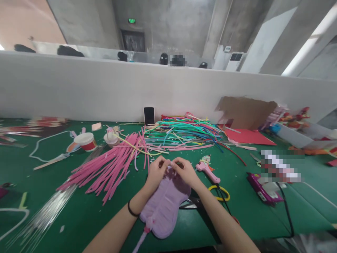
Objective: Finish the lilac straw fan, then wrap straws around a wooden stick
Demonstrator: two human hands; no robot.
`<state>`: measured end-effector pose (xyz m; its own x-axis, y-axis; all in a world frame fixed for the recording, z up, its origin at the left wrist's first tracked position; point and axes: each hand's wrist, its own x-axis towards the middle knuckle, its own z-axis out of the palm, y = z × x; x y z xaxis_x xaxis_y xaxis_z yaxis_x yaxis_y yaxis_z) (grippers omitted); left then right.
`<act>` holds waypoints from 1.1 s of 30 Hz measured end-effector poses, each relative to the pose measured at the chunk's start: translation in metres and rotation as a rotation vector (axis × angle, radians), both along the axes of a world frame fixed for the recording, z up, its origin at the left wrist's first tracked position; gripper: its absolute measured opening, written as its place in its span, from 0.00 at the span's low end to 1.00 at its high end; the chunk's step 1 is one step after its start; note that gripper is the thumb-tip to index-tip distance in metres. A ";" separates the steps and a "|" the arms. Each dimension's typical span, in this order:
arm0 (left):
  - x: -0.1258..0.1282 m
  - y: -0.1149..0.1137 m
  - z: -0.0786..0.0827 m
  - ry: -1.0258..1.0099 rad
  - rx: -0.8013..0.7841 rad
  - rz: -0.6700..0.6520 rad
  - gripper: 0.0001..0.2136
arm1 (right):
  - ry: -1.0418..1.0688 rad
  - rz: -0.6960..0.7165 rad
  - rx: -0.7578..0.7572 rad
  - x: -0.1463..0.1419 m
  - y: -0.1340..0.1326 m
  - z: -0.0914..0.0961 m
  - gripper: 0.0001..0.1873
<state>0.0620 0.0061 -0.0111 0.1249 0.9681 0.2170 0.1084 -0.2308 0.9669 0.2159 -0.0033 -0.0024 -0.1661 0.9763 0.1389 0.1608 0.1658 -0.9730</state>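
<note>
Both hands are pinching the top edge of a lilac chenille piece (164, 205). The left hand (156, 171) and the right hand (186, 171) are each closing thumb and fingertips on it, side by side and almost touching. The lilac chenille piece is lying flat on the green table cover (79, 218), close in front of the person. Its wide end is gathered under the fingers and its narrow tail is pointing toward the near edge. A black band (131, 210) is circling the left wrist.

Pink stems (113, 167) are fanning out across the cover just left of the left hand. A tangle of coloured stems (184, 133) is piling up beyond both hands. Behind that pile, a dark phone (149, 116) is standing upright against the white partition (79, 88).

A pink glue gun (207, 168) is lying just beside the right hand. Yellow-handled scissors (220, 194) are resting near the right forearm, partly hidden by it. Well off to the left, a red-and-white cup (85, 141) is sitting upright. A bundle of thin silver wires (47, 211) is stretching toward the near left corner. Far right, a sheet of brown cardboard (244, 112) is leaning on the partition above a red sheet (249, 137).
</note>
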 end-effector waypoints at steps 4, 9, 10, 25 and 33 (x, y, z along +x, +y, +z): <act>0.002 -0.002 0.006 -0.080 -0.015 0.076 0.15 | 0.221 -0.034 -0.148 -0.007 -0.001 0.003 0.21; 0.005 -0.007 0.007 -0.131 -0.073 0.057 0.15 | 0.267 -0.097 -0.141 -0.010 -0.002 0.005 0.21; 0.006 -0.007 0.007 -0.138 -0.084 0.057 0.15 | 0.278 -0.115 -0.136 -0.010 -0.001 0.005 0.21; -0.008 0.000 0.012 0.157 0.119 -0.176 0.09 | -0.352 0.018 0.273 0.003 -0.003 0.006 0.10; -0.016 0.003 0.013 0.386 0.271 -0.186 0.07 | -0.457 0.019 0.227 0.007 -0.006 0.005 0.06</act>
<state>0.0460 0.0095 0.0022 0.4105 0.8372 0.3614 0.3795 -0.5173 0.7671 0.2231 -0.0088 0.0021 -0.2770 0.9262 0.2556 0.5566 0.3715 -0.7431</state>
